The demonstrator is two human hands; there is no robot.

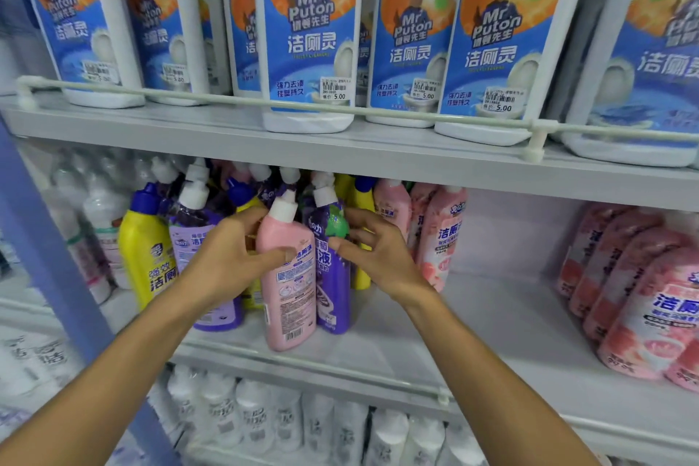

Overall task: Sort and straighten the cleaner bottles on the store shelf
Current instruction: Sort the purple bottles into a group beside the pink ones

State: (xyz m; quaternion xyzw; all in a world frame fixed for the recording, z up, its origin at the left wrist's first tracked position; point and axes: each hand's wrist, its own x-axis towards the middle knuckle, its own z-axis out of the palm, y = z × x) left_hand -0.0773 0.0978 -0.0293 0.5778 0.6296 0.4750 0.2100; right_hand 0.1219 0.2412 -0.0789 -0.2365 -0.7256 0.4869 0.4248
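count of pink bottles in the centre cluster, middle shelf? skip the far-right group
4. One pink bottle at the front, gripped by the left hand; three pink bottles side by side at the cluster's right end. More may be hidden behind.

Mixed cluster on one shelf. Pink bottle [289, 287], white cap, at the front edge, barcode side out, neck tilted left; left hand [230, 253] grips its shoulder. Purple bottle [333, 287] touches its right side; right hand [378, 250] pinches its shoulder. Yellow bottle [145, 250], blue cap, stands left. Pink row [643, 299] well apart, far right.
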